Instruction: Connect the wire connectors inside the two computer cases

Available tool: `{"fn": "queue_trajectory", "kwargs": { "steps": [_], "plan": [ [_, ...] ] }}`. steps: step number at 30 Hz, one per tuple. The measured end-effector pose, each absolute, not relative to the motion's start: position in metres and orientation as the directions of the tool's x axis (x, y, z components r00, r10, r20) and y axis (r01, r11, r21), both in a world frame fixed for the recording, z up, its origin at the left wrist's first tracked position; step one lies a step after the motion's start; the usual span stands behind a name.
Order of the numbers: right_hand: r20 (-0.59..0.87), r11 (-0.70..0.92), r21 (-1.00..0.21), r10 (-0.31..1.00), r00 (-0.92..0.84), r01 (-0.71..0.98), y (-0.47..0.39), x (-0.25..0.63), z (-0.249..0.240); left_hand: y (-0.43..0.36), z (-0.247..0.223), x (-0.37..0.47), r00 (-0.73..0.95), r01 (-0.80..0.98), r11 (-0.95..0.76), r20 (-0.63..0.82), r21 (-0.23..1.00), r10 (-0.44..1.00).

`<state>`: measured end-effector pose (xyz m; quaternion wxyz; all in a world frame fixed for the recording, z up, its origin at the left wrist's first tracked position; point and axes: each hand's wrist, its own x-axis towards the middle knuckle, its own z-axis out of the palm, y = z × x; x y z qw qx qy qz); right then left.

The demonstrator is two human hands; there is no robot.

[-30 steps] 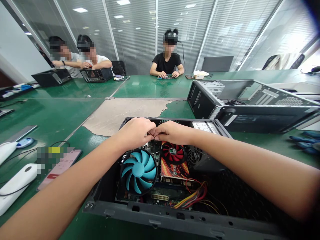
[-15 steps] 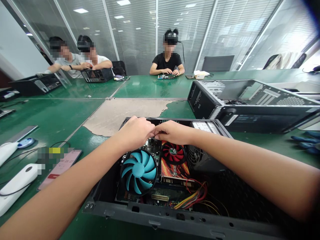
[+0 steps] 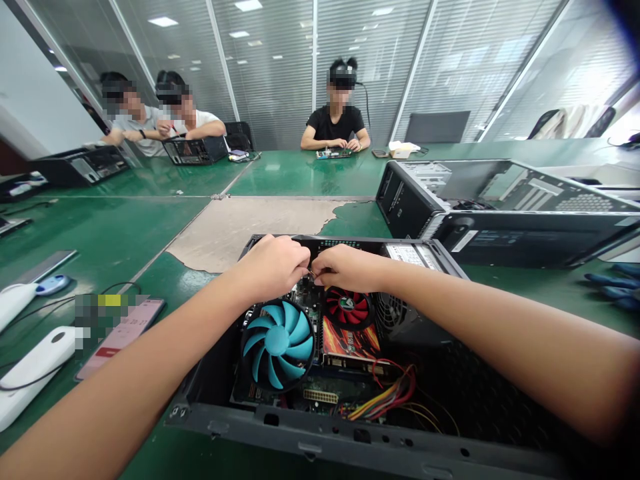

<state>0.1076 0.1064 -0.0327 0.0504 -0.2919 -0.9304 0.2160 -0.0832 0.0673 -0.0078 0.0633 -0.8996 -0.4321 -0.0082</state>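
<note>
An open black computer case point(image 3: 295, 437) lies in front of me. Above its far part, my left hand point(image 3: 277, 263) and my right hand point(image 3: 345, 267) nearly meet, each closed in a pinch. A thin small piece shows between the fingertips, too small to name. Below my left hand is a cooler fan with blue blades point(image 3: 277, 341). A graphics card point(image 3: 350, 339) with a red fan sits under my right hand. Colourful power wires point(image 3: 393, 395) lie near the motherboard's white socket point(image 3: 321, 397). My hands hide the motherboard's far part.
Another open computer case point(image 3: 530, 233) stands at the right, with blue gloves point(image 3: 613, 283) near it. To the left lie a pink-screened phone point(image 3: 123, 337) and a white power strip point(image 3: 37, 377). Several people work across the green table point(image 3: 100, 233).
My fingertips have drawn slightly apart, the right hand shifting a little to the right, and a thin piece now shows between them. The case stays put.
</note>
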Motion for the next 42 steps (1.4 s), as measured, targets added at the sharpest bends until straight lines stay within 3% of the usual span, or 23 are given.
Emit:
{"fn": "queue_trajectory", "kwargs": {
  "steps": [5,14,29,42],
  "plan": [
    [-0.016,0.748,-0.433,0.551,-0.835,0.502,0.1078,0.1073,-0.0342,0.0673,-0.0066,-0.0805,0.657,0.754,-0.652,0.073,-0.081,0.751],
    [0.010,0.736,-0.420,0.588,-0.809,0.530,0.1075,0.1059,-0.0361,0.0658,-0.0058,-0.0783,0.649,0.747,-0.629,0.037,-0.216,0.759],
    [-0.045,0.682,-0.363,0.668,-0.743,0.635,0.1007,0.1031,-0.0320,0.0670,-0.0091,-0.0815,0.671,0.727,-0.657,0.002,-0.200,0.742],
    [-0.010,0.742,-0.340,0.611,-0.792,0.577,0.1049,0.1033,-0.0372,0.0662,-0.0084,-0.0798,0.674,0.735,-0.666,0.038,-0.125,0.737]
  ]
}}
